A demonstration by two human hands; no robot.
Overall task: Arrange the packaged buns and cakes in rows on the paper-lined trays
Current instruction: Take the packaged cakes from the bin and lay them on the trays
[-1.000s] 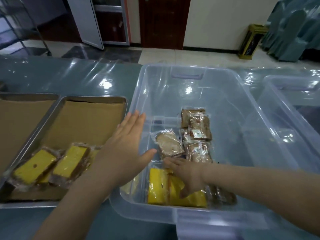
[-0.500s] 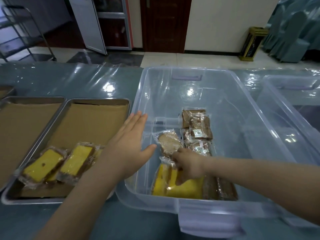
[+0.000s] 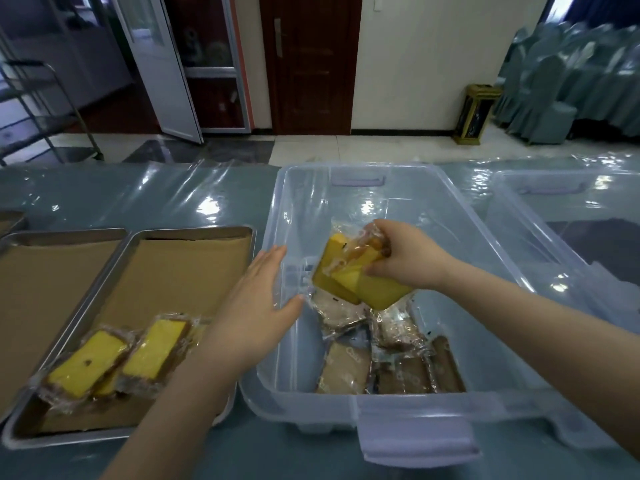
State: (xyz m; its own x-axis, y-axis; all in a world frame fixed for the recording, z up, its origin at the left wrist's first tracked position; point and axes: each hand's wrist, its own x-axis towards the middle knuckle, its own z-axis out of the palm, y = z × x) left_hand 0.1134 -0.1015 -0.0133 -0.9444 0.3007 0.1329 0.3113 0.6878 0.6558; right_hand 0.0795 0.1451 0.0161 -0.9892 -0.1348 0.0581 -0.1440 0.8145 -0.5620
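Few yellow cakes (image 3: 114, 362) lie on near tray (image 3: 194, 231), lower left; most of paper (image 3: 180, 271) bare. R hand (image 3: 405, 258) grips cake bundle (image 3: 349, 275) above bin (image 3: 460, 230), centre. L hand (image 3: 256, 306) flat, fingers straight, holds nothing. Brown buns (image 3: 381, 355) wait in bin.

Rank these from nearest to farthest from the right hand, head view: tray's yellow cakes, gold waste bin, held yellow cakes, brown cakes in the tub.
1. Held yellow cakes, in the right hand.
2. Brown cakes, below in the clear tub.
3. Tray's yellow cakes, far left.
4. Gold waste bin, far across the room.
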